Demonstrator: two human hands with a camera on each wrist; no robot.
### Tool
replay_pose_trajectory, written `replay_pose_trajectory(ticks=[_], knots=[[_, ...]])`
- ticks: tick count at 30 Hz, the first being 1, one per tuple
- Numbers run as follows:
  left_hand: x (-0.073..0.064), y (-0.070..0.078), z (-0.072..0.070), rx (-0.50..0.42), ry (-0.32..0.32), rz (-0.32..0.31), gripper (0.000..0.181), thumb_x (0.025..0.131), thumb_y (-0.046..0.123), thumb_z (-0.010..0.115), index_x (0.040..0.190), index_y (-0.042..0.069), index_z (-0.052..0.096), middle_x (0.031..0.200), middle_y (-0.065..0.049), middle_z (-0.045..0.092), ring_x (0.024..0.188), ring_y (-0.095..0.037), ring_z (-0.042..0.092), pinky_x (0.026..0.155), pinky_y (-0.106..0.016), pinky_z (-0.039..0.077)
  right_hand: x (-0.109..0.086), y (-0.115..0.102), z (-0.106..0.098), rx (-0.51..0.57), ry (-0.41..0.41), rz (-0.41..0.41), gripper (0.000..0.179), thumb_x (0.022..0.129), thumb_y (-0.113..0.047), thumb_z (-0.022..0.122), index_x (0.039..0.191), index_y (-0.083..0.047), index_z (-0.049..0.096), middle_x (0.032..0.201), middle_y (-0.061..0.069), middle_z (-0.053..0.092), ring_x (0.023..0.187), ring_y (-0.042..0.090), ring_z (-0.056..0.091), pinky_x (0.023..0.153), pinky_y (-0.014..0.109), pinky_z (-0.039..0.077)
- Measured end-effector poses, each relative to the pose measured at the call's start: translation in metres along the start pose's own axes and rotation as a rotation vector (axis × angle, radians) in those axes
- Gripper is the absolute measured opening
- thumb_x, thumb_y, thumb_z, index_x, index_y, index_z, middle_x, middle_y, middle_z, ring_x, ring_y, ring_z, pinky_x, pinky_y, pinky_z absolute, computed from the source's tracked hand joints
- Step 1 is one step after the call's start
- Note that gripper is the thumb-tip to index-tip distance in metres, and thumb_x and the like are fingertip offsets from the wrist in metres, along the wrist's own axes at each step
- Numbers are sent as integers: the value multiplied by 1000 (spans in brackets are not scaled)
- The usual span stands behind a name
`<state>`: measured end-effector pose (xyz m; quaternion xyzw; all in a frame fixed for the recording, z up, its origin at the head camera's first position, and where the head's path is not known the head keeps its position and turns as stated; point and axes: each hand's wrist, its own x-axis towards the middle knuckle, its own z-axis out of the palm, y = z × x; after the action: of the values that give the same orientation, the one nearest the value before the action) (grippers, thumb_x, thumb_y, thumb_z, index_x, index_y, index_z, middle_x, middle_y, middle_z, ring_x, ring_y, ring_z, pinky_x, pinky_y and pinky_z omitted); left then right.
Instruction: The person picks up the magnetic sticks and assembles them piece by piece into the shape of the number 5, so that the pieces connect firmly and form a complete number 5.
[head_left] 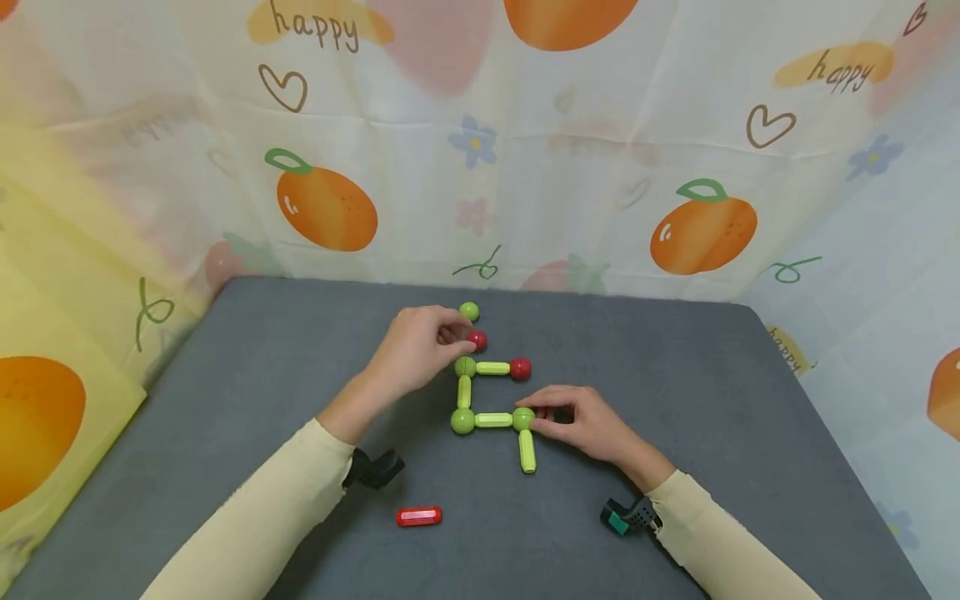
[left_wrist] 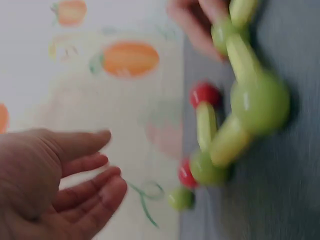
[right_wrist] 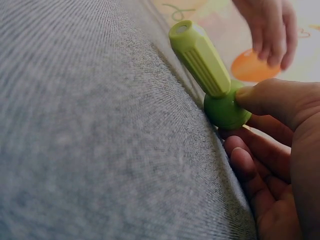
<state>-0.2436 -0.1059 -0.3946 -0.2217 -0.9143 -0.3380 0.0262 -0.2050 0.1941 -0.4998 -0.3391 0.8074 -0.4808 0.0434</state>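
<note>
A chain of yellow-green rods (head_left: 492, 420) and green balls (head_left: 462, 421) lies on the grey table. Its upper rod ends in a red ball (head_left: 521, 368). My right hand (head_left: 581, 421) pinches the green ball (right_wrist: 227, 111) at the chain's right corner, from which another rod (right_wrist: 201, 57) sticks out. Raised over the table near the chain's upper left corner, my left hand (head_left: 423, 346) has nothing between its loosely bent fingers (left_wrist: 112, 192). Beyond that corner sit a loose red ball (head_left: 477, 339) and a loose green ball (head_left: 469, 311).
A red rod (head_left: 419, 517) lies by itself at the front of the grey table (head_left: 675, 375). Behind the table hangs a cloth (head_left: 562, 183) printed with oranges and flowers. Each wrist wears a dark camera strap.
</note>
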Motion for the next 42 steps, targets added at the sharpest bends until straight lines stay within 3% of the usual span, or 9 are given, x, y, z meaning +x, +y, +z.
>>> replay_pose_trajectory(ticks=[3, 7, 11, 17, 27, 34, 38, 42], knots=[[19, -23, 2, -18, -36, -33, 27, 97, 19, 86, 120, 7, 81, 103, -4, 76, 93, -20, 72, 86, -40, 59, -1, 1, 1, 0, 2, 1, 27, 101, -6, 78, 128, -6, 80, 114, 1, 77, 91, 14, 67, 79, 34, 56], [38, -41, 14, -17, -104, -80, 36, 97, 23, 86, 127, 4, 79, 112, -9, 76, 101, -23, 71, 90, -41, 58, -1, 2, 1, -2, -1, 10, 27, 102, -9, 78, 129, -11, 80, 114, -2, 77, 91, 13, 66, 79, 33, 56], [48, -49, 26, 21, -148, -101, 41, 97, 25, 87, 130, 3, 77, 114, -10, 77, 104, -24, 70, 92, -42, 58, -1, 2, 1, -6, -10, 18, 27, 104, -12, 77, 130, -13, 80, 115, -5, 76, 91, 14, 66, 80, 33, 56], [56, -53, 39, 67, -168, -105, 29, 95, 23, 89, 117, 6, 80, 103, -4, 77, 98, -23, 70, 88, -41, 58, -1, 2, 1, -15, -13, 25, 26, 104, -14, 77, 130, -13, 81, 115, -7, 76, 91, 14, 67, 79, 32, 56], [57, -62, 50, 19, -184, -100, 29, 95, 19, 88, 120, 8, 78, 109, -5, 78, 105, -24, 72, 93, -44, 58, -2, 4, 0, -21, -18, 50, 26, 104, -15, 77, 130, -16, 81, 116, -8, 76, 92, 15, 66, 80, 33, 55], [52, -58, 44, -73, -140, -122, 29, 95, 17, 88, 122, 10, 78, 109, -3, 77, 101, -22, 72, 89, -42, 59, -4, 0, -4, -8, -17, 45, 26, 105, -16, 76, 131, -15, 81, 116, -6, 76, 92, 16, 66, 79, 34, 55], [41, -52, 36, -120, -117, -95, 29, 95, 17, 88, 121, 11, 79, 105, -2, 76, 97, -20, 72, 84, -40, 60, -4, -2, -4, -9, -3, 51, 26, 104, -12, 77, 129, -15, 81, 115, -5, 76, 91, 15, 66, 79, 33, 55], [21, -42, 28, -163, -114, -64, 28, 94, 16, 89, 120, 12, 79, 101, 1, 75, 93, -17, 71, 81, -38, 60, -3, 0, 1, -16, -6, 55, 26, 102, -6, 77, 128, -10, 81, 115, 0, 77, 92, 14, 66, 80, 33, 55]])
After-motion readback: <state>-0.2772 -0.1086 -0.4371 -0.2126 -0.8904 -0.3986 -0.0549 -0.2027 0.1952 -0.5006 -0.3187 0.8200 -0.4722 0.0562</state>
